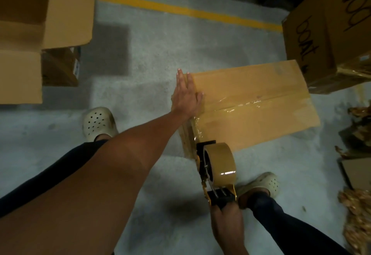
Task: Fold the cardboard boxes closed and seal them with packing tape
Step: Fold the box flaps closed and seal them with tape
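Dim, warm indoor light, falling from above. Soft dark shadow on the concrete floor (180, 208) just under the tape dispenser (216, 174). Bright glare on the tape roll (227, 172) and along the tape strip (236, 108) on the closed box (261, 126). Strong wide-angle bending at the edges: left forearm (100, 174) stretched large, open box (66, 13) at upper left leaning outward. Slightly soft and grainy everywhere; crumpled brown scraps (357, 204) at right edge blurred.

Handwritten "boat", twice, on right box (321, 39).
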The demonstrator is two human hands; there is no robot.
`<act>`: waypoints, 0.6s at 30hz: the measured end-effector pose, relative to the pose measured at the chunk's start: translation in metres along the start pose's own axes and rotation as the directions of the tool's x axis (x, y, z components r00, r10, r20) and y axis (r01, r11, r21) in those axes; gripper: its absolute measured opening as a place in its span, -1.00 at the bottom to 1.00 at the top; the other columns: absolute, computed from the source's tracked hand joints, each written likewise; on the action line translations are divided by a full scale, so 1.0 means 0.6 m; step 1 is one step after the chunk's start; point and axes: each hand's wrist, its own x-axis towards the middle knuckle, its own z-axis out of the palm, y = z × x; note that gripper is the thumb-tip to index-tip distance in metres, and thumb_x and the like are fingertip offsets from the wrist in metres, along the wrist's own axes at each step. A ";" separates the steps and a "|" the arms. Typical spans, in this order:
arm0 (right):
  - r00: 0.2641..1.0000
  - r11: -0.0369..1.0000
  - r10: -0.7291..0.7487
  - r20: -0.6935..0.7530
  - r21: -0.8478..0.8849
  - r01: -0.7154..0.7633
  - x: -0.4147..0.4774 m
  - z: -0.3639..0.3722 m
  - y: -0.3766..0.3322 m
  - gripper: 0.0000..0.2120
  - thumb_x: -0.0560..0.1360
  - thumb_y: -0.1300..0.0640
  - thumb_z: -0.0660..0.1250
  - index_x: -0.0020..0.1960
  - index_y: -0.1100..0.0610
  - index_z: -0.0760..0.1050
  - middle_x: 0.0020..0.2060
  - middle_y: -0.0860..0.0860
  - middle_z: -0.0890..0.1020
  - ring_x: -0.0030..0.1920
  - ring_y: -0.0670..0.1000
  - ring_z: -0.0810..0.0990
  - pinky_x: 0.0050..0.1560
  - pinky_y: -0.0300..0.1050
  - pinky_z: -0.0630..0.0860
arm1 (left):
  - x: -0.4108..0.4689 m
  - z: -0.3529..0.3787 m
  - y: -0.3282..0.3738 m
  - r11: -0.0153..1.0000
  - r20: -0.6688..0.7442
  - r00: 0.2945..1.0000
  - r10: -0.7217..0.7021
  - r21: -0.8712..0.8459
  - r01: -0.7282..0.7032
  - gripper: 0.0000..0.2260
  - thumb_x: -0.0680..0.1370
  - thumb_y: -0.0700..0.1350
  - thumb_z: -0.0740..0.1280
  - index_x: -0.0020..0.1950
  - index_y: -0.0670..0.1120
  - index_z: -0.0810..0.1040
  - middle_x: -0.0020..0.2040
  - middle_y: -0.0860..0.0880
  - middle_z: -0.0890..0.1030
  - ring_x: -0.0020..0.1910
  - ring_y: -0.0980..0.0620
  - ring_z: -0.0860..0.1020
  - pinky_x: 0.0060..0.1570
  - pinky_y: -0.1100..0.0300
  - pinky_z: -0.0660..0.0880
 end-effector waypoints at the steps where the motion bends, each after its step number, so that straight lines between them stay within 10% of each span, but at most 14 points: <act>1: 1.000 1.000 0.012 -0.019 0.007 -0.011 0.003 0.004 0.006 -0.91 0.52 0.09 0.35 -0.09 0.11 0.57 -0.30 0.04 0.59 -0.26 0.06 0.58 -0.24 -0.07 0.50 | 0.001 0.000 0.002 1.000 0.003 1.000 -0.003 0.003 0.003 -0.27 0.64 0.18 0.11 0.60 -0.24 -0.08 0.58 -0.32 -0.23 0.59 -0.25 -0.17 0.53 -0.13 0.15; 18: 0.999 0.980 0.030 -0.043 0.198 -0.021 0.019 0.049 0.072 -0.78 0.49 0.24 0.35 -0.33 0.19 0.50 -0.48 0.10 0.51 -0.47 -0.02 0.42 -0.40 -0.06 0.35 | 0.000 -0.012 0.012 0.990 0.033 0.999 -0.018 0.142 0.013 -0.31 0.66 0.18 0.06 0.61 -0.24 -0.07 0.59 -0.32 -0.17 0.59 -0.26 -0.14 0.50 -0.20 0.04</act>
